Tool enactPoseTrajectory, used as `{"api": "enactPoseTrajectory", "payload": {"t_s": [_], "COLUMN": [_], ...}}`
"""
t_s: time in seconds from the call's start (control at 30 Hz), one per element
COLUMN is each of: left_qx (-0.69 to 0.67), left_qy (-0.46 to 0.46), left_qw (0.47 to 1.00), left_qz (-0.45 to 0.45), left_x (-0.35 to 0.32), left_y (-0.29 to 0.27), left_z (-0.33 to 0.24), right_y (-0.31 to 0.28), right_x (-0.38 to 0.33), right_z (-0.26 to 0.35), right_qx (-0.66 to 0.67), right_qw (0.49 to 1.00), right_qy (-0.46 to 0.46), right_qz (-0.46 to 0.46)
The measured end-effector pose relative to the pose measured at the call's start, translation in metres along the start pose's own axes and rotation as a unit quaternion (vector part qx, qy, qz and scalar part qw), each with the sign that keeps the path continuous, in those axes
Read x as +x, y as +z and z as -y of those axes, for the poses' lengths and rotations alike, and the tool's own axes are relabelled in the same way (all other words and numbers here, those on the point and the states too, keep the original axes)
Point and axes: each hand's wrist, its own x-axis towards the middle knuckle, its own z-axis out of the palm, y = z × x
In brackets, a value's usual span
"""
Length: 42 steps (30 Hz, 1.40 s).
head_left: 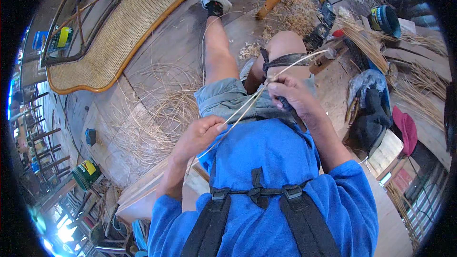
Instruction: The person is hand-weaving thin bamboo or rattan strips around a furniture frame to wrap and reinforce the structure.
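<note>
My left hand (202,133) is closed on a pale rattan strand (240,109) in front of my belly. From there, two lengths of it run up to my right hand (290,95), which is closed beside them above my lap. A dark handle (287,106) sticks out under the right fingers; the rest of that tool is hidden. Beyond the right hand, the cane passes over my bent knee toward the upper right. A black band (290,60) is tied around that knee.
Loose coils of cane strands (157,119) lie on the floor at left. A woven cane lounger (128,24) stands at upper left. Shavings (295,16) lie beyond my knee. Cane bundles (364,43), a dark tub (384,20) and a red cap (404,129) are at right.
</note>
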Motion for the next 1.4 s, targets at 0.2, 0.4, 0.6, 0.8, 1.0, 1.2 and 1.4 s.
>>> {"api": "enactPoseTrajectory", "payload": {"t_s": [0.2,0.4,0.6,0.8,1.0,1.2,1.4], "left_qx": [-0.040,0.171,-0.006,-0.051,-0.514,-0.074,0.172], "left_qy": [-0.129,-0.117,0.230,0.407,0.196,0.121,0.235], "left_qw": [0.990,0.956,0.901,0.825,0.789,0.967,0.884], "left_qz": [0.031,-0.206,-0.368,-0.389,-0.274,-0.212,-0.366], "left_x": [-0.051,-0.069,0.074,0.124,0.107,0.082,0.083], "left_y": [-0.026,-0.083,-0.059,0.025,0.037,0.059,0.032], "left_z": [0.022,0.048,-0.046,-0.095,-0.018,0.007,-0.027], "right_y": [-0.052,-0.112,0.014,0.091,0.011,0.010,0.029], "right_x": [-0.014,-0.046,0.013,0.033,0.054,0.061,0.047], "right_z": [0.019,0.064,0.029,0.020,0.014,0.001,0.011], "right_qx": [-0.037,-0.090,0.029,0.295,0.146,0.118,0.167], "right_qw": [0.991,0.931,0.998,0.923,0.975,0.983,0.982], "right_qy": [-0.017,-0.126,-0.058,-0.054,-0.149,-0.058,-0.030], "right_qz": [-0.125,-0.331,-0.008,-0.241,-0.071,-0.131,-0.079]}}
